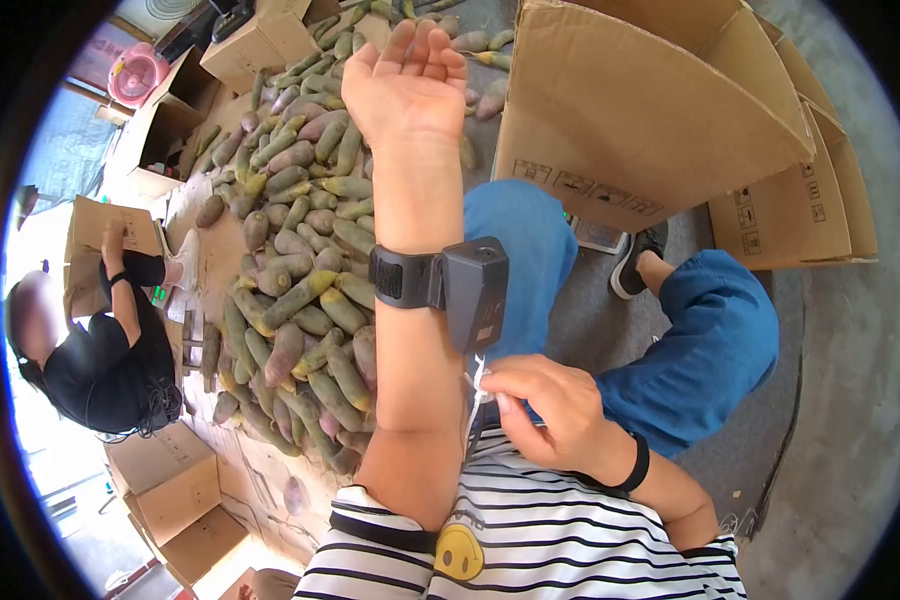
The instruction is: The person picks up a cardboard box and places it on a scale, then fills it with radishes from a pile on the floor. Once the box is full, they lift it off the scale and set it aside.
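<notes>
My left hand is stretched out at the top, palm up, fingers slightly curled and apart, holding nothing. A black device sits on a black strap around my left forearm. Below the device, my right hand pinches a white cord between thumb and forefinger. A dark band circles my right wrist. Beside and behind my left forearm lies a large pile of green and purplish root vegetables.
Large open cardboard boxes stand at the upper right, beside my legs. A co-worker in black sits at the left near a box. More boxes lie lower left. A pink fan stands upper left.
</notes>
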`<action>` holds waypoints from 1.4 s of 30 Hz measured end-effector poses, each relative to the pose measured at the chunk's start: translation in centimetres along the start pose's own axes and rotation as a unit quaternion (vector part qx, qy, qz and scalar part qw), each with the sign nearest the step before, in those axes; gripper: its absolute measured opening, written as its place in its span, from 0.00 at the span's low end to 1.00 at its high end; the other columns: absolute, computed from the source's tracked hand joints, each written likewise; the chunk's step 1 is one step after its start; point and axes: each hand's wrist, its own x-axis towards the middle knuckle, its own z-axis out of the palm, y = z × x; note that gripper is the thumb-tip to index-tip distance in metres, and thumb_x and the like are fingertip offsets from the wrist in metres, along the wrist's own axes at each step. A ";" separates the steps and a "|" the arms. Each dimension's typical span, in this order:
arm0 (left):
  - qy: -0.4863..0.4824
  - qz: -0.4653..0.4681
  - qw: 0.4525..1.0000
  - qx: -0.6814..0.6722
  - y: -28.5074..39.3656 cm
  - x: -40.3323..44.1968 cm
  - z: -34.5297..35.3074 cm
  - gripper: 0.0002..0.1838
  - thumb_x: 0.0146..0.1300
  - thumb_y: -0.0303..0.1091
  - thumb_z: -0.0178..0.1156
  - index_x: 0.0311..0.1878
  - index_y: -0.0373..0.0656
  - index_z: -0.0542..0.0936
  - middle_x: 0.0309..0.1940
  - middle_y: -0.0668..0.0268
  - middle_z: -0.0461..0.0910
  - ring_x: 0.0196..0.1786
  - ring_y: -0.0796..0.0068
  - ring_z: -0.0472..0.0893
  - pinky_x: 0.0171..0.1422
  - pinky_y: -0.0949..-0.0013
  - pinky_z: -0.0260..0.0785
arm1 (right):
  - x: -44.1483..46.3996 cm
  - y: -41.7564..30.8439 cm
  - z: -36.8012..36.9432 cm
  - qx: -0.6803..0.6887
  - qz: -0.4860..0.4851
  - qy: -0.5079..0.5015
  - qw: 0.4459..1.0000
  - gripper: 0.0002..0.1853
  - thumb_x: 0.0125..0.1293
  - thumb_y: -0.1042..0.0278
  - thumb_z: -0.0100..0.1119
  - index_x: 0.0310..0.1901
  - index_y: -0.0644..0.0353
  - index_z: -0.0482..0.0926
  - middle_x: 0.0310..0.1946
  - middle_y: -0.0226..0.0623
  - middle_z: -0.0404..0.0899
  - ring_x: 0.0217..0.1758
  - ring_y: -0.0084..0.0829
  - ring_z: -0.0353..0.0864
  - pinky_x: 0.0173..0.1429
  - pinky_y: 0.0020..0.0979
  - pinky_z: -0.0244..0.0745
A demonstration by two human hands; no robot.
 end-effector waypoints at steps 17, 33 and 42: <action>0.019 -0.006 1.000 -0.002 0.2 -0.1 -0.3 0.19 0.66 0.41 0.40 0.45 0.32 0.70 0.44 0.54 0.72 0.41 0.63 0.74 0.42 0.61 0.66 | 2.5 0.2 -1.4 -0.104 -0.020 0.068 0.992 0.13 0.47 0.85 0.62 0.35 0.64 0.73 0.32 0.41 0.77 0.27 0.35 0.77 0.29 0.29 0.73; 0.034 -0.015 0.999 0.010 0.8 0.1 -1.3 0.21 0.65 0.44 0.43 0.46 0.34 0.71 0.41 0.57 0.73 0.40 0.65 0.74 0.41 0.63 0.68 | 4.3 -3.9 -6.5 0.342 0.173 0.137 0.913 0.06 0.56 0.82 0.57 0.30 0.60 0.73 0.31 0.34 0.73 0.29 0.27 0.74 0.40 0.29 0.73; -0.010 0.007 0.964 0.265 0.2 -2.2 -2.9 0.18 0.64 0.43 0.47 0.43 0.35 0.74 0.37 0.59 0.77 0.39 0.69 0.76 0.41 0.67 0.67 | 5.8 -10.4 -12.3 0.720 -0.039 -0.154 0.675 0.25 0.72 0.56 0.41 0.15 0.55 0.63 0.16 0.34 0.68 0.13 0.27 0.65 0.41 0.46 0.75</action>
